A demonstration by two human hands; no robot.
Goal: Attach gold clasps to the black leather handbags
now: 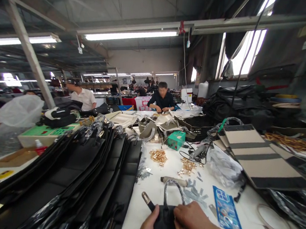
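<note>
A black handbag piece (164, 227) with a plastic-wrapped handle (176, 183) is at the bottom of the view. My left hand (146, 228) grips its left edge, thumb pointing up. Beside that thumb, a black strap tab with a gold metal end (146, 198) sticks out to the upper left. My right hand (192, 220) is closed on the piece at the foot of the handle, fingers curled over the black material. Whatever lies under those curled fingers is hidden. Just beyond are a worn screwdriver-like grip (173, 181) and scattered grey metal plates (196, 192).
Black bag panels (80, 179) are stacked to the left. Gold fittings (158, 157), a green box (176, 140) and a blue packet (227, 209) lie on the white table (139, 209). Beige-and-black panels (263, 155) are at the right. A co-worker (162, 99) sits across.
</note>
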